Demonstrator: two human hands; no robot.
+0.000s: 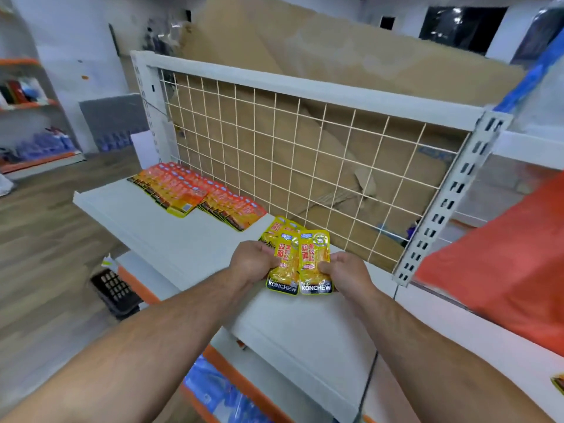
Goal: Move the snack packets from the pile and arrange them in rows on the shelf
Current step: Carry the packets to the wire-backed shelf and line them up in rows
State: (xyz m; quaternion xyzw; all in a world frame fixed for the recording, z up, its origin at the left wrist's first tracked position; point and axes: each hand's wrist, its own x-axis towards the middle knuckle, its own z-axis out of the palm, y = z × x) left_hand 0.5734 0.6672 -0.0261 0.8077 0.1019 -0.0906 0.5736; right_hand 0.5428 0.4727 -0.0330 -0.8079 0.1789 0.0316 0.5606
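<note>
Two hands on a fan of yellow packets; the shelf is about a third stocked.

Nearest, the left hand (254, 264) curls round the left edge of the yellow packets (314, 261) and the right hand (345, 274) pinches their right edge. Two packets face up side by side, with at least two more tops showing behind them; the exact count is hidden. They sit low over the middle of the white shelf (171, 236), and I cannot tell if they touch it. Farther left, two overlapped rows of orange packets (232, 206) lie done against the wire grid (305, 154), too tightly lapped to count, with one loose packet (180, 204) lying across the front row. Cardboard (335, 56) stands beyond. Judging by this, the yellow row is only starting and the shelf's right part is unfilled; no pile is in view.
</note>
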